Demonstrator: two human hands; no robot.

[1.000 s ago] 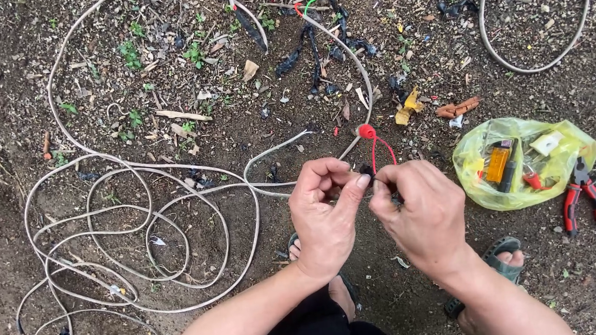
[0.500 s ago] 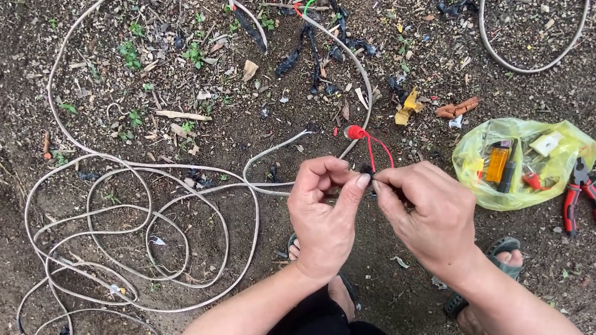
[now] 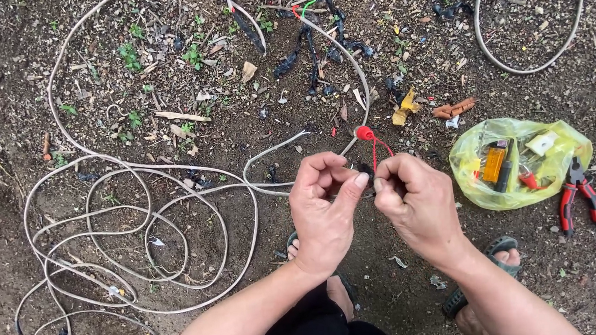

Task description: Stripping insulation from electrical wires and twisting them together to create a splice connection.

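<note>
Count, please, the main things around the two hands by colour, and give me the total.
White: 1, the long cable coiled on the soil.
Red: 2, the thin wire pinched between the left hand and the right hand, and the red-handled pliers.
Yellow: 1, the plastic bag of small items.
Total: 4

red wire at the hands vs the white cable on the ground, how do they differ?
Colour: the red wire is bright red; the white cable is off-white.
Thickness: the red wire is thin; the white cable is clearly thicker.
Pose: the red wire arcs in a short loop above the left hand and right hand, pinched between them; the white cable lies in loose coils on the dirt.
Both are flexible wiring.
</note>
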